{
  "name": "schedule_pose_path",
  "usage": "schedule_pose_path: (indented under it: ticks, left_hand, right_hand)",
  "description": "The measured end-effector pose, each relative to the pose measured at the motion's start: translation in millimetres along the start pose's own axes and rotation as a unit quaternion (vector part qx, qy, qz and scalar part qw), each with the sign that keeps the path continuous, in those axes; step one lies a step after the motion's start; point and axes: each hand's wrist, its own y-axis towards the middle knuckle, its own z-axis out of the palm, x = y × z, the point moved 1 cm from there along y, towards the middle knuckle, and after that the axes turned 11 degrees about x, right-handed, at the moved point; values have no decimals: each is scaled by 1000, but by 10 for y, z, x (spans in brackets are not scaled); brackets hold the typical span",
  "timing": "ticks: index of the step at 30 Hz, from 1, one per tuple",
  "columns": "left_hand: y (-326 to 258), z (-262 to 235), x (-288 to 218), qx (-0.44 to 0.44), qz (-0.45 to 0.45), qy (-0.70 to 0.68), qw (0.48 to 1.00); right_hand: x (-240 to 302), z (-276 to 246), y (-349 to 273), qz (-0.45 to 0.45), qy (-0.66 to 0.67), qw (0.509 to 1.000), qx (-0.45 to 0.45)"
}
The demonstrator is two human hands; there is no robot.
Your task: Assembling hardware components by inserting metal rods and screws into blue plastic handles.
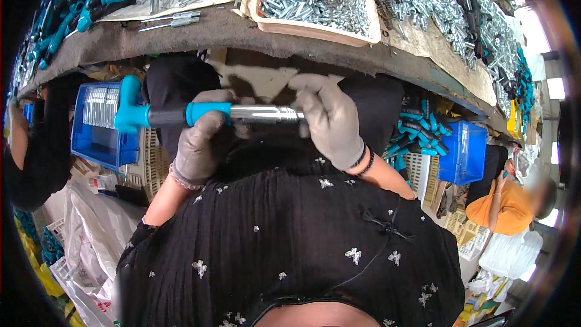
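Teal-handled tool (206,108) over lap (260,152), below bench (187,39). Left hand (201,142) fingers wrap teal collar (197,109); right hand (331,120) half curled at metal tip (289,114), firm hold cannot tell. Handle (128,106) and tube (251,113) look joined; remaining work unclear. Parts tray (308,32) on bench, blue crates (463,151) either side; nothing visibly blocks hands.

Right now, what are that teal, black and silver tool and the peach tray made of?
Tool: the teal-and-black end looks like satin plastic, maybe rubber; the silver tube looks like polished metal, because it shines brightly.

Peach tray: probably smooth moulded plastic, with rounded corners and even colour.
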Motion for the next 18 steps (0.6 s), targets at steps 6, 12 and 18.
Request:
schedule_pose_path:
  ticks: [6, 12, 18]
  left_hand:
    - [9, -78, 33, 26, 4, -37, 999]
    - [147, 97, -78, 56, -81, 257, 961]
    - [47, 170, -268, -15, -21, 263, 964]
  right_hand:
    - [-103, 57, -5, -141, -157, 977, 31]
    - [-105, 104, 131, -166, -304, 931, 116]
    - [15, 183, 416, -12, -4, 975, 223]
